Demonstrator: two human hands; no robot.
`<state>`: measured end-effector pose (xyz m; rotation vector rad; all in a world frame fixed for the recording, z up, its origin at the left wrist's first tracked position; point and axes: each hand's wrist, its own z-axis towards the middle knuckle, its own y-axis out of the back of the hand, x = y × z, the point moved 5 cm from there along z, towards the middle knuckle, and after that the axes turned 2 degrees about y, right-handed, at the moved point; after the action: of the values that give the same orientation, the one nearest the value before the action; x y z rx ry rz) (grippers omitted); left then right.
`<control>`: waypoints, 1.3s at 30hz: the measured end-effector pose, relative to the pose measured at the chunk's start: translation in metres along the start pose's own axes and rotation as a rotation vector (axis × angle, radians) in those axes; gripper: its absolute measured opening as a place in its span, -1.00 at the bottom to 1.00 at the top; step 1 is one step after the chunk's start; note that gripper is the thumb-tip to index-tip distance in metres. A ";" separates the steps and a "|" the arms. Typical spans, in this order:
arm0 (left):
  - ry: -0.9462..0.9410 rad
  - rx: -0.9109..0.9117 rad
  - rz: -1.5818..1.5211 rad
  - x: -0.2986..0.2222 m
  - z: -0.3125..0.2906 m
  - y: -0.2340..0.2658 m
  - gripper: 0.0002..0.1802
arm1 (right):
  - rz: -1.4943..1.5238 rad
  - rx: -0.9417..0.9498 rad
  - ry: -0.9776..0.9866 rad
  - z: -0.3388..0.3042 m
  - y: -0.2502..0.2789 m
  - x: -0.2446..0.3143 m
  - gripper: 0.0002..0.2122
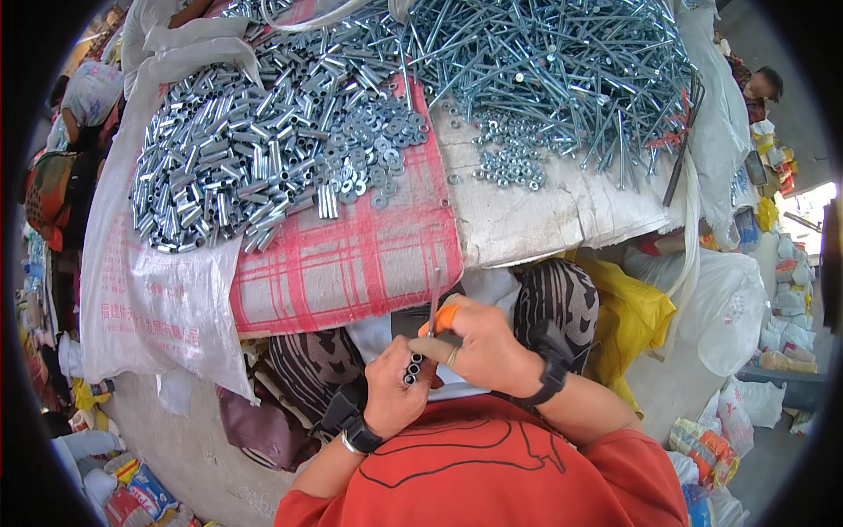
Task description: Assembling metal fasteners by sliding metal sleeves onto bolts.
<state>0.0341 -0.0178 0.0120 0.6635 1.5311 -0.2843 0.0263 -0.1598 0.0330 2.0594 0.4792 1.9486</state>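
Observation:
Over my lap, my left hand [395, 386] is closed around a few short metal sleeves [411, 369], their round open ends facing up. Right against it, my right hand [487, 347] is closed in a pinch on a long thin bolt [435, 294], which points away from me toward the table. The bolt's near end lies at the sleeves; whether it sits inside one cannot be made out. An orange wrap [447, 316] covers a finger of the right hand. Ahead on the table lie a heap of loose sleeves [237, 158], flat washers [369, 145] and small nuts [511, 162].
A large pile of long bolts [562, 61] covers the far right of the table. Red-checked cloth [351, 272] and white sheeting [527, 215] form its near edge. Yellow bags [632, 316] and a purple bag [259, 426] flank my legs. Other people [88, 97] sit at far left.

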 end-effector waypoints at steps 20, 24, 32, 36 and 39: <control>-0.017 0.371 0.500 0.063 0.006 -0.009 -0.78 | -1.040 -0.333 0.121 0.190 0.107 -0.012 -0.85; -0.043 0.355 0.461 0.060 0.008 -0.009 -0.77 | -1.043 -0.301 0.124 0.193 0.103 -0.014 -0.80; -0.050 0.339 0.448 0.064 0.007 -0.008 -0.78 | -0.916 -0.224 0.187 0.193 0.111 -0.024 -0.81; -0.040 0.358 0.465 0.061 0.008 -0.011 -0.79 | -0.950 -0.195 0.244 0.175 0.109 -0.020 -0.86; -0.036 0.373 0.480 0.062 0.007 -0.012 -0.79 | -0.989 -0.239 0.323 0.167 0.108 -0.023 -0.89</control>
<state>0.0367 -0.0167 -0.0516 1.2862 1.2469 -0.2136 0.1979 -0.2623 0.0456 1.0089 1.0238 1.5663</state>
